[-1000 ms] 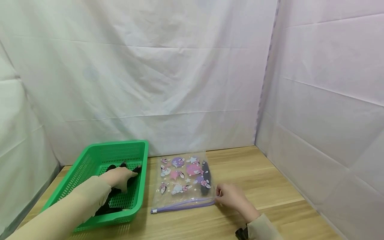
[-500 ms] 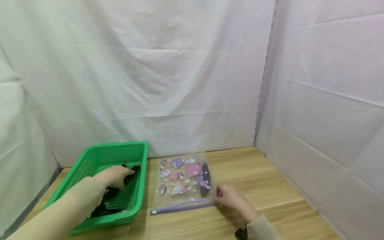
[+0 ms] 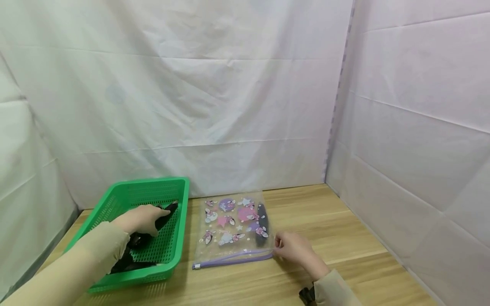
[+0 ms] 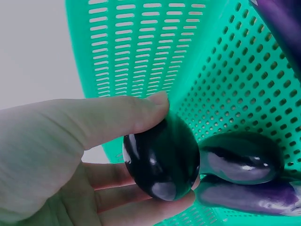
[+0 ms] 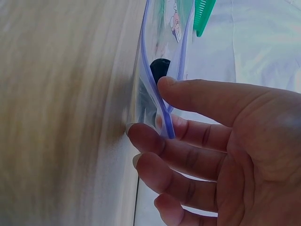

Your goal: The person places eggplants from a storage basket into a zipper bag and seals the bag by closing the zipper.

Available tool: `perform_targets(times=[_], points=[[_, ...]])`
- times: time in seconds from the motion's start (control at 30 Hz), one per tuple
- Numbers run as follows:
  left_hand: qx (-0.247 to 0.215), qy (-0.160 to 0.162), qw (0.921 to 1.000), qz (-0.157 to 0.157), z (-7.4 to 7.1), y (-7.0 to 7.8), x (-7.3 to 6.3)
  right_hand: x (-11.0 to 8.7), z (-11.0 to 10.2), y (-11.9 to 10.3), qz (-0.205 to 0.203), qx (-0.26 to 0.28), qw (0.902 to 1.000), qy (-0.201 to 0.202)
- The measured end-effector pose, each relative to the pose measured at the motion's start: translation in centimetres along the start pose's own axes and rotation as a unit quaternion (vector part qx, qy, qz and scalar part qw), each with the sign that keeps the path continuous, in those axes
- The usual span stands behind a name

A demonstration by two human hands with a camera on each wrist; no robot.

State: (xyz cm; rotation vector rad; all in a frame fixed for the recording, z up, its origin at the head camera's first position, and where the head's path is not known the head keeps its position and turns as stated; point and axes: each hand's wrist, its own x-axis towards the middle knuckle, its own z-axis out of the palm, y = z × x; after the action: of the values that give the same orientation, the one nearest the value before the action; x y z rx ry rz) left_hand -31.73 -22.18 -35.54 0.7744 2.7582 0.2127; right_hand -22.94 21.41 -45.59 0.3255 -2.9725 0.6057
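White cloth [image 3: 199, 93] hangs behind a wood-grain tabletop [image 3: 306, 216]. Fingers of the left hand [image 3: 139, 219] curl round a glossy dark eggplant [image 4: 162, 162] in a green perforated plastic basket [image 3: 183, 229], more eggplants [image 4: 242, 157] lying near it. Fingers of the right hand [image 3: 294, 247], pinched close, hold one end of the purple zip [image 3: 218, 263] on a clear bag [image 3: 235, 233] printed with pink cartoon figures and stars; the bag lies on the tabletop beside the basket, a bagged eggplant [image 3: 262, 223] showing along its right side

Purple-edged clear bag [image 5: 148, 70] between right thumb [image 5: 202, 96] and fingers [image 5: 190, 159], dark rounded object [image 5: 160, 68] inside.
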Motion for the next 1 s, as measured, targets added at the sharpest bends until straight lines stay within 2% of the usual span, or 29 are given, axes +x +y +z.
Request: perform_targets(times=[0.13,0.47,0.8,1.0], points=[[-0.008,-0.001,1.0,-0.006,-0.1,0.0,-0.4,0.0,0.0,0.0,-0.003,-0.001,1.0,0.0],[-0.026,0.009,0.9996,0.003,-0.6,0.1,-1.0,0.0,0.0,0.1,-0.002,0.0,1.0,0.0],[-0.019,0.017,0.9997,0.004,-1.6,0.5,-1.5,0.1,0.0,0.2,-0.009,-0.008,0.9999,0.005],[-0.022,0.02,0.9996,-0.001,-1.5,0.7,-1.7,0.1,-0.1,0.2,-0.008,-0.014,0.9999,0.005]])
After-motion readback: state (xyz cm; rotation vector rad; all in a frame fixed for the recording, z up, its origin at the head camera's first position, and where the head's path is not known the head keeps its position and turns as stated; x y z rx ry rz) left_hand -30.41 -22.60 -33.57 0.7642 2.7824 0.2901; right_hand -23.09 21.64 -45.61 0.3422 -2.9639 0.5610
